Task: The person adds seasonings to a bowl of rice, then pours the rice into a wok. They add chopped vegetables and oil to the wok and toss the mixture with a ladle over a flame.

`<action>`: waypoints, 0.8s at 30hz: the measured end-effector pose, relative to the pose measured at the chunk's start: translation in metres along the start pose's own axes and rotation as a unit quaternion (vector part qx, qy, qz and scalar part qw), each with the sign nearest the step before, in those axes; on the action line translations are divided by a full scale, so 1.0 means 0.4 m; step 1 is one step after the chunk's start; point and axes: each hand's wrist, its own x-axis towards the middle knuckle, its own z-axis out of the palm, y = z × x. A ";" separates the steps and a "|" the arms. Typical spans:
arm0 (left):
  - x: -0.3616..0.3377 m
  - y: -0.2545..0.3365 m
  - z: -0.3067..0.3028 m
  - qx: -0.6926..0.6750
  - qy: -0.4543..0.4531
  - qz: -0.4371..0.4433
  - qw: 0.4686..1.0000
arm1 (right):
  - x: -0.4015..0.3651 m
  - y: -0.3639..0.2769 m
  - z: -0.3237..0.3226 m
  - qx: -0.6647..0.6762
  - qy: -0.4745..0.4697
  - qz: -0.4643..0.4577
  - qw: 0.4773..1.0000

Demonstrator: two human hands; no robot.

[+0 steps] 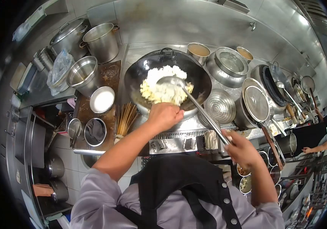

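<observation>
Partly hidden: wok point(202, 81) edge under left hand point(164, 116), fingers clenched; right hand point(241, 149) fingers wrap ladle point(199, 108).

Wok point(171, 72) centre, rice point(163, 86) in it, ladle point(199, 108) resting in the rice. Left hand point(164, 115) at wok's near rim. Right hand point(241, 149) on ladle's handle, right and nearer. Strainer point(220, 107) just right of wok. Bowl point(102, 100) left. Stockpots point(100, 40) behind, left.

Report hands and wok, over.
Left hand gripping wok near rim. Right hand holding ladle, bowl in rice. Strainer beside wok, not obstructing.
</observation>
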 end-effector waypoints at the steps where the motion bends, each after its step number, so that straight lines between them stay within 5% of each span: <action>1: -0.003 0.021 -0.020 0.002 -0.036 -0.015 0.999 | -0.031 0.018 -0.017 0.014 -0.016 0.023 1.000; 6: -0.009 -0.026 0.152 0.032 0.021 -0.021 0.999 | 0.104 0.086 0.054 -0.007 0.000 0.003 1.000; 11: -0.276 0.021 0.153 0.046 -0.023 0.029 0.998 | 0.200 0.142 0.106 -0.158 0.117 -0.197 0.960; 13: -0.239 0.049 0.068 0.067 0.005 0.045 0.997 | 0.039 0.065 0.030 -0.016 -0.004 -0.043 0.999; 15: -0.177 0.042 0.032 0.100 0.038 0.046 0.993 | -0.058 0.089 -0.021 0.018 -0.026 0.003 1.000; 19: -0.040 -0.011 0.087 0.051 0.026 0.020 0.998 | -0.046 0.033 -0.002 -0.088 -0.034 0.040 0.995; 21: -0.055 -0.004 0.141 0.064 0.088 0.000 0.994 | 0.068 0.113 0.057 -0.072 -0.015 0.022 0.997; 23: -0.173 0.007 0.173 0.077 0.026 0.003 0.997 | 0.154 0.177 0.105 -0.117 0.067 -0.174 0.975; 24: -0.224 0.017 0.160 0.097 -0.026 0.023 0.995 | 0.130 0.146 0.118 -0.124 0.069 -0.163 0.976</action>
